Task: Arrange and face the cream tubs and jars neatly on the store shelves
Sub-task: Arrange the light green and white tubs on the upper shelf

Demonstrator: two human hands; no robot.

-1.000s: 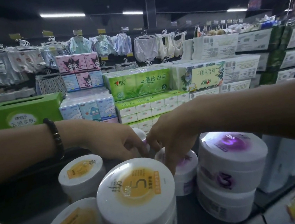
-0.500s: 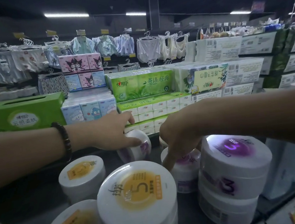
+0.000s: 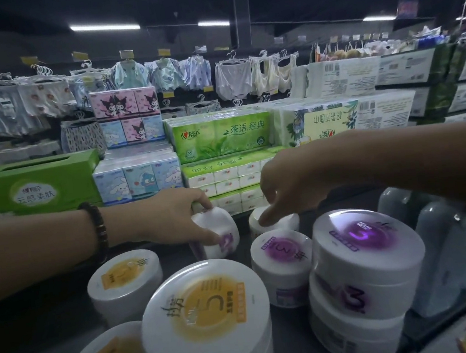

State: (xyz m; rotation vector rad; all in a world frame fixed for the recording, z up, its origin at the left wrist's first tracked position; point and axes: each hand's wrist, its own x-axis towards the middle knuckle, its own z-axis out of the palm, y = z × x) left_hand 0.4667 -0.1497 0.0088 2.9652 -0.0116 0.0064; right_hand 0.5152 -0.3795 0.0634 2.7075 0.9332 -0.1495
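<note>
Yellow-label tub, purple-label tub, tilted tub: white plastic, glossy, glare on lids. Tissue packs: shiny film wrap. Green box: matt card. Bracelet: smooth dark beads. Garments, upper left: cloth. Shelf: dark, matt.

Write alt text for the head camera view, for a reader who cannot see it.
A person's left hand grips a small white tub, tilted, while the right hand rests on a second small tub beside it. Bigger yellow-label tubs and purple-label tubs stand nearer on a dark shelf, with tissue packs stacked beyond.
</note>
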